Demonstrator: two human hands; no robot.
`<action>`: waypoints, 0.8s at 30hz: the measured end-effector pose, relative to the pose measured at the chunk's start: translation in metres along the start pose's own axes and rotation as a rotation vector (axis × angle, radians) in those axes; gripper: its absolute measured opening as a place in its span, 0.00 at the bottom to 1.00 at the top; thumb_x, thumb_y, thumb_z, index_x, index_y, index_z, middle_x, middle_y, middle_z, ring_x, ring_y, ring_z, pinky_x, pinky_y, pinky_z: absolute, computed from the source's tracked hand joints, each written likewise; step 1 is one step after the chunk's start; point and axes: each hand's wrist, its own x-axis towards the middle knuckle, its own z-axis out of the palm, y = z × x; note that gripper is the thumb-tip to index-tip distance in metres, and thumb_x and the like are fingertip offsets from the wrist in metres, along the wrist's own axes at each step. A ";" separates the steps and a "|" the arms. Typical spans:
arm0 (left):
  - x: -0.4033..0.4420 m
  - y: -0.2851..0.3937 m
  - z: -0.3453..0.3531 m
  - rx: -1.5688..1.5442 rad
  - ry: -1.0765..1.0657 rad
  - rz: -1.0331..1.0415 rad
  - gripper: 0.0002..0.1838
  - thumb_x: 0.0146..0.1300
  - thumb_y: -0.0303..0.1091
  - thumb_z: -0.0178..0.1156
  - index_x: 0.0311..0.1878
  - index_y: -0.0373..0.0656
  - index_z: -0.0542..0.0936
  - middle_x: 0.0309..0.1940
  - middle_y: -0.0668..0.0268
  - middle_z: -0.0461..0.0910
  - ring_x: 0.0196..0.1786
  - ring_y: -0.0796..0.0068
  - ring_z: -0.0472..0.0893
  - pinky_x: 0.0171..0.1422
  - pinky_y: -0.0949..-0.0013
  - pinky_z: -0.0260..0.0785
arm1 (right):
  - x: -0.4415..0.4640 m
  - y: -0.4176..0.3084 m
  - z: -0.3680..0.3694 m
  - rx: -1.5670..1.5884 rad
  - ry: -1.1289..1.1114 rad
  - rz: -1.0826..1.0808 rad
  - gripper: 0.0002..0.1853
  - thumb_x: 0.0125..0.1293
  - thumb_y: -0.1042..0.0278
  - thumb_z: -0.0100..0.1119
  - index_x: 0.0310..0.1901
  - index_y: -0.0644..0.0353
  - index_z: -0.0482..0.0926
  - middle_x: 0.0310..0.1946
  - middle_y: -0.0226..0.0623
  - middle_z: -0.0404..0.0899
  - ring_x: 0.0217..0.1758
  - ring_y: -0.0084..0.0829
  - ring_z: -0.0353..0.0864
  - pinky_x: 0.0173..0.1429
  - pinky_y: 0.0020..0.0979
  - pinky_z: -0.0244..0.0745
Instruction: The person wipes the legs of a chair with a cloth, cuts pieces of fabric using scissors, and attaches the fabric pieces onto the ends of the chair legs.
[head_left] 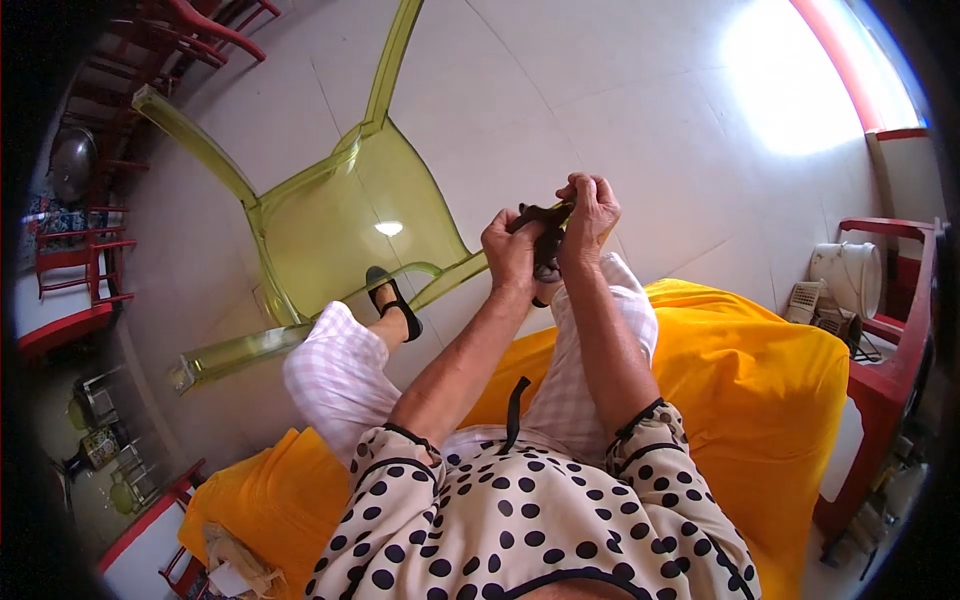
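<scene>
In front of my knees, both hands grip a crumpled dark brown piece that looks like cloth (544, 222), with a bit of yellow-green along its upper edge. My left hand (510, 248) has its fingers curled round the left side. On the other side, my right hand (592, 215) is closed with its fingertips pinching near the upper end. What exactly the dark piece is, I cannot make out. A translucent green chair (340, 215) lies or stands just left of my hands, apart from them. My foot in a black shoe (402, 318) is beside its front edge.
I sit on an orange-yellow cover (745, 360). To the right, a white bucket (845, 277) and a small basket (803, 302) stand by a red wooden frame (893, 390). Red chairs (85, 262) line the far left. Bright light falls on the tiled floor (640, 120).
</scene>
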 end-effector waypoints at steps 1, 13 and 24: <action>-0.004 0.008 0.009 0.026 -0.007 0.026 0.09 0.48 0.19 0.60 0.25 0.43 0.70 0.22 0.71 0.74 0.27 0.83 0.74 0.32 0.76 0.70 | 0.001 0.000 -0.001 0.002 -0.006 0.003 0.10 0.59 0.67 0.53 0.29 0.66 0.77 0.20 0.33 0.74 0.25 0.22 0.73 0.33 0.23 0.69; 0.009 0.012 0.006 0.615 -0.282 0.502 0.11 0.50 0.24 0.62 0.22 0.38 0.67 0.15 0.69 0.67 0.23 0.84 0.65 0.27 0.73 0.63 | 0.006 0.005 -0.005 0.054 -0.015 0.079 0.09 0.59 0.66 0.54 0.30 0.65 0.76 0.22 0.33 0.74 0.27 0.22 0.74 0.35 0.24 0.70; 0.048 -0.049 -0.082 0.811 -0.172 0.291 0.12 0.46 0.31 0.60 0.22 0.35 0.68 0.18 0.54 0.72 0.21 0.56 0.73 0.30 0.59 0.66 | 0.006 0.007 -0.001 0.034 0.012 0.042 0.08 0.61 0.67 0.53 0.31 0.64 0.77 0.23 0.34 0.76 0.28 0.26 0.76 0.38 0.26 0.71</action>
